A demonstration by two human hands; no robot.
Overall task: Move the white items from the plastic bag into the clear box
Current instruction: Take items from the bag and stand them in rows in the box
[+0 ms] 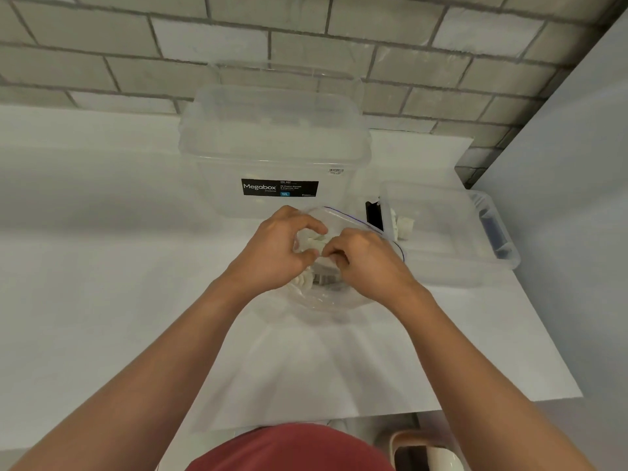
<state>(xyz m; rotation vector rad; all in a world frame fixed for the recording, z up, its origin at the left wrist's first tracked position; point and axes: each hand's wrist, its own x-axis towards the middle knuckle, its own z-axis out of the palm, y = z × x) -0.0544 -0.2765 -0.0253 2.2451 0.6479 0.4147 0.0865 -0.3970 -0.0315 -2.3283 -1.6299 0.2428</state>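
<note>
A clear zip-top plastic bag (334, 297) lies on the white table in front of me, its purple-lined mouth open toward the back. My left hand (278, 249) grips the bag's left side, fingers curled over the opening. My right hand (360, 260) reaches into the mouth and pinches a white item (314, 244) between the two hands. More white items (302, 282) show through the bag below my left hand. A low clear box (452, 239) stands to the right and holds a few white items (402, 226).
A tall clear Megabox storage tub (275, 154) with a lid stands right behind the bag. A brick wall runs along the back and a white wall (577, 198) on the right. The table's front edge is near my red shirt.
</note>
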